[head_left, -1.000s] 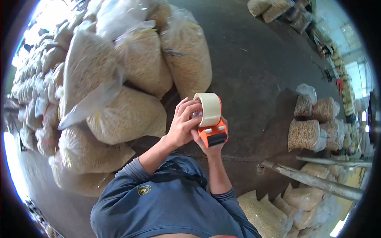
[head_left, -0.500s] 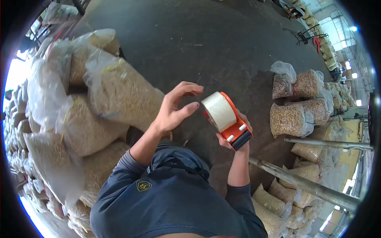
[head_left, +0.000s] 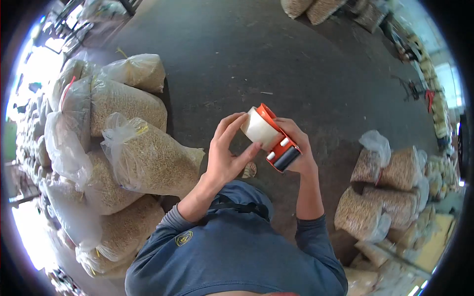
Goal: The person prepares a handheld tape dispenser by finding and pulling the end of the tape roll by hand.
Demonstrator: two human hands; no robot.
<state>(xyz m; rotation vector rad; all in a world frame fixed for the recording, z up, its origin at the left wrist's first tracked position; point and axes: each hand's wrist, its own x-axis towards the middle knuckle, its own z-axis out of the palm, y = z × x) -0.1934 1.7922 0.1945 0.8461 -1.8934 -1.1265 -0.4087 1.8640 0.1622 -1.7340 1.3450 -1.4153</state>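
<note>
In front of my body I hold an orange tape dispenser [head_left: 269, 114] with a black roller and white pegs. My right hand [head_left: 302, 144] is wrapped round its far side, and part of those fingers is hidden behind it. A wide roll of whitish tape [head_left: 260, 129] is mounted on the dispenser. My left hand [head_left: 224, 153] is curved against the roll's left side, with fingertips at its upper edge and thumb at its lower edge.
Filled clear plastic sacks [head_left: 158, 158] are piled at my left. More sacks [head_left: 358, 214] stand at the right, and others [head_left: 323, 10] at the far top. Dark concrete floor [head_left: 212, 64] stretches ahead. A red-and-black cart [head_left: 428, 96] is at the far right.
My left hand has moved from beside the tape roll onto it. The dispenser has tilted slightly in my right hand. The view has shifted, showing more sacks at the top.
</note>
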